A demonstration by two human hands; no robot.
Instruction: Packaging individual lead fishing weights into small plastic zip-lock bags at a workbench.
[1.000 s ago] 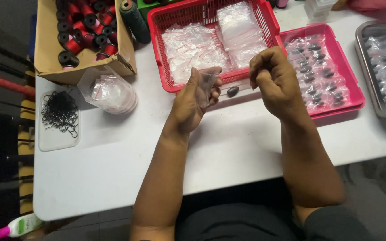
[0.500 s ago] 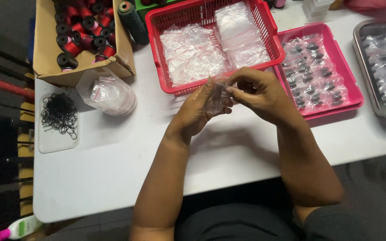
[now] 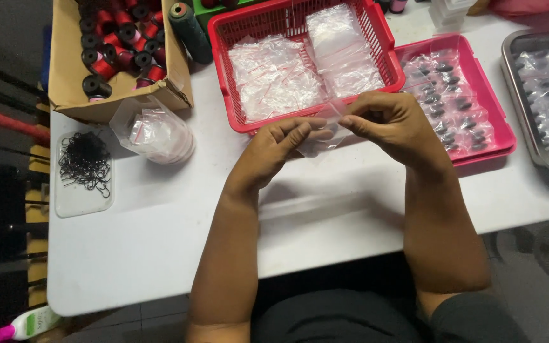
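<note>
Seen from above, a left hand (image 3: 274, 149) and right hand (image 3: 392, 124) meet over a white table (image 3: 160, 241), fingertips of both pinching a small clear plastic bag (image 3: 325, 130) between them, just in front of a red basket (image 3: 223, 76) of similar bags.

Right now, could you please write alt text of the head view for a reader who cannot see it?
Two bare hands, left hand and right hand, pinch a small clear plastic bag between them above a white table. Behind them are a red basket of clear bags and a pink tray of filled bags.
</note>
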